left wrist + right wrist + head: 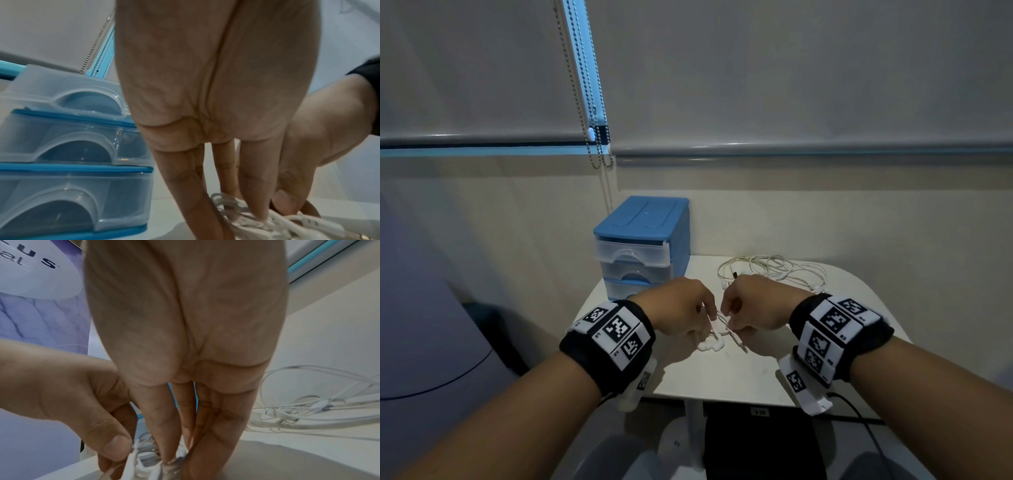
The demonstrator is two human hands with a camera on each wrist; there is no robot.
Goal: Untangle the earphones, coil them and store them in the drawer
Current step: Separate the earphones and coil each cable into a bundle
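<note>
Your left hand and right hand both pinch white earphones, bunched in small loops, earbuds dangling near table.

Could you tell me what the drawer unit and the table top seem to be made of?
Drawer unit: plastic by the look, glossy blue frame and clear, see-through drawers. Table: smooth, matte white top, perhaps laminate or painted board; the material cannot be told for sure.

Only readable bits: a purple banner in the right wrist view shows partial letters "u s" and upside-down "al". A small tag under the bench reads something like "630", too blurry to confirm.
</note>
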